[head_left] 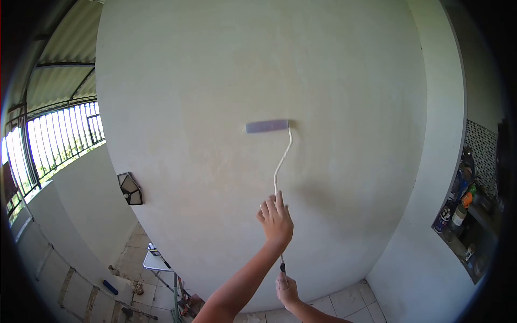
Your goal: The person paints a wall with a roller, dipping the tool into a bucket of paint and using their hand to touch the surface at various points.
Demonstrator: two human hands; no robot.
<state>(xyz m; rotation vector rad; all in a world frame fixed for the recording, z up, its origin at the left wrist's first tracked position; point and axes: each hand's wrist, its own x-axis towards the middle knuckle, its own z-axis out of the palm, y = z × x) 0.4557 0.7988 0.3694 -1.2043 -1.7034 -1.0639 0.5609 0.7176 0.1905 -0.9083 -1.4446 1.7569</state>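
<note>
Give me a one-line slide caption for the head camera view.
A paint roller against a pale wall, with the left hand above the right hand along its handle.

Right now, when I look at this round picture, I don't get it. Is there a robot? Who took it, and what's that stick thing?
No robot here, just a person's two bare hands. A camera worn on the person's head took the picture, looking forward and down. The stick is a paint roller: its pale purple roller sleeve appears to be against the pale wall, joined to a bent white rod. The left hand is higher, at the rod, but its grip is hard to see. The right hand holds the stick lower down, just below a black part. Bottles stand in an opening on the right.
</note>
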